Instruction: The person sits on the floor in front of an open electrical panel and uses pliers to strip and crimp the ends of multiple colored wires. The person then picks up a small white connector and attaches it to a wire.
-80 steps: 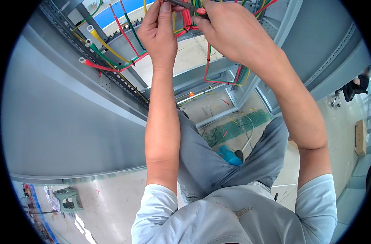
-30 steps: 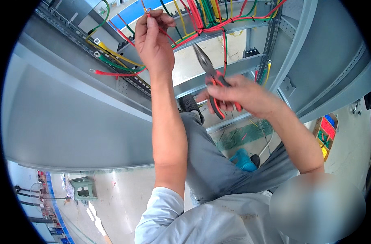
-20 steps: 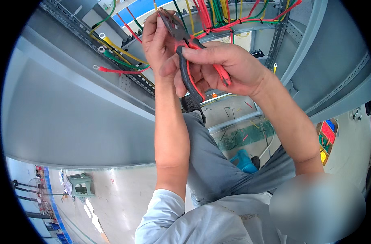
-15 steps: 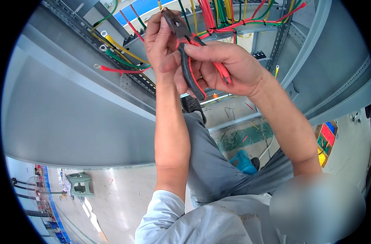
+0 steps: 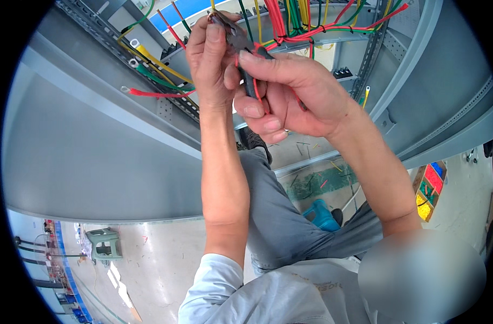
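My right hand (image 5: 300,92) is wrapped round the handles of a pair of pliers (image 5: 236,39) with black and red grips. The jaws point up and left, meeting the fingertips of my left hand (image 5: 207,65). Its thumb and fingers pinch together beside the jaw tips, where a thin yellow wire (image 5: 213,5) comes down from above. The wire's end is mostly hidden between fingers and jaws. Left of my hands, yellow, green and red cables with ring lugs hang loose: the yellow cable (image 5: 161,60), the green cable (image 5: 154,74) and the red cable (image 5: 154,93).
Grey cabinet panels (image 5: 95,156) curve round both sides. Bundled red wires (image 5: 277,21) run across the top. A divided parts box (image 5: 432,186) stands on the floor at right, a green stool (image 5: 103,243) at lower left. A blue object (image 5: 322,216) lies by my legs, among wire scraps.
My right-hand fingers have closed round the pliers, and the handles have come closer together. Both hands have shifted slightly left.
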The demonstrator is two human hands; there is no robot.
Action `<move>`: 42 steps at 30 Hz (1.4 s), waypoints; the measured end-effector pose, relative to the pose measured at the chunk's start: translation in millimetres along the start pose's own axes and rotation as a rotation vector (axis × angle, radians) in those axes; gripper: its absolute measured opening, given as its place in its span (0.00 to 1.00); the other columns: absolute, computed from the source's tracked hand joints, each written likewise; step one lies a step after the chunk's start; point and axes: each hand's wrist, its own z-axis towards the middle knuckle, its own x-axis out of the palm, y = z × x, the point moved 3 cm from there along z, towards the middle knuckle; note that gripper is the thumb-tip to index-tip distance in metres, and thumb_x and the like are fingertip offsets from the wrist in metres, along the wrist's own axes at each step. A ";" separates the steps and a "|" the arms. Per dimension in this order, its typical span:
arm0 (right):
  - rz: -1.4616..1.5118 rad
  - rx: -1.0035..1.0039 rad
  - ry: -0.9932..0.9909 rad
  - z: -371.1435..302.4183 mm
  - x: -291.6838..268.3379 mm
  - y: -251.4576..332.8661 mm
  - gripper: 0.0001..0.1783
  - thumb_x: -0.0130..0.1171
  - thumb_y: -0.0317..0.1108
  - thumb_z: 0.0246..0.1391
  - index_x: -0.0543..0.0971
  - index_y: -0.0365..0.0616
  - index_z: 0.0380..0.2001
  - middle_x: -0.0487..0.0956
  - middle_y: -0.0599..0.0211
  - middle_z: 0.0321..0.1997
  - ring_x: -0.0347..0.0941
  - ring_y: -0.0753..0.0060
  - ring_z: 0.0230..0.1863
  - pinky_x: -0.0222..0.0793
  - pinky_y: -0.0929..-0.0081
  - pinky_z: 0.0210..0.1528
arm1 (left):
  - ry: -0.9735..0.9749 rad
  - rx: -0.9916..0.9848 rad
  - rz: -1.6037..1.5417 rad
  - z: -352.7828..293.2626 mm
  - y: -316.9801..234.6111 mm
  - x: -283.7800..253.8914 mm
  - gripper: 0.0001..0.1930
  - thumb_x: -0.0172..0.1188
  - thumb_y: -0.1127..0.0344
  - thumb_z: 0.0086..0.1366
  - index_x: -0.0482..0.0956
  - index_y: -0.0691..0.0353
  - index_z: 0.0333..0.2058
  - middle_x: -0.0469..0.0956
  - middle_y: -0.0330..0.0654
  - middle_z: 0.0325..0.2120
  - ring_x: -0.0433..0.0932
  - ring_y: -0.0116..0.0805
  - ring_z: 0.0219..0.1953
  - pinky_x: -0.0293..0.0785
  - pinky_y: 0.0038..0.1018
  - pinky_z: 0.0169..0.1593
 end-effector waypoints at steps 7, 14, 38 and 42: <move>-0.271 -0.035 -0.165 -1.4 -6.5 13.6 0.20 0.52 0.49 0.69 0.76 0.41 0.41 0.75 0.64 0.25 0.71 0.72 0.22 0.65 0.74 0.22 | -0.002 -0.010 0.081 3.2 1.5 0.8 0.23 0.52 0.48 0.74 0.77 0.66 0.47 0.80 0.43 0.31 0.76 0.29 0.33 0.73 0.27 0.40; -0.718 -0.054 -0.446 -7.9 1.8 29.0 0.20 0.56 0.46 0.66 0.79 0.35 0.39 0.80 0.57 0.28 0.79 0.64 0.28 0.76 0.66 0.33 | 0.016 -0.035 -0.267 3.4 3.4 5.5 0.22 0.48 0.54 0.76 0.75 0.72 0.50 0.78 0.44 0.33 0.73 0.30 0.37 0.71 0.27 0.43; -1.851 -0.315 -0.781 -21.3 14.8 49.2 0.16 0.56 0.41 0.64 0.77 0.36 0.37 0.77 0.51 0.24 0.77 0.50 0.28 0.69 0.60 0.31 | 0.076 0.098 -0.254 8.0 13.7 11.2 0.16 0.50 0.64 0.75 0.77 0.71 0.50 0.75 0.39 0.32 0.67 0.28 0.33 0.64 0.26 0.40; -1.440 -0.192 -0.610 -20.8 11.9 47.0 0.18 0.56 0.39 0.62 0.78 0.29 0.38 0.81 0.45 0.32 0.82 0.49 0.36 0.77 0.58 0.40 | 0.020 0.075 -0.238 6.4 13.9 11.5 0.14 0.51 0.64 0.75 0.78 0.69 0.49 0.79 0.40 0.35 0.73 0.28 0.36 0.69 0.26 0.43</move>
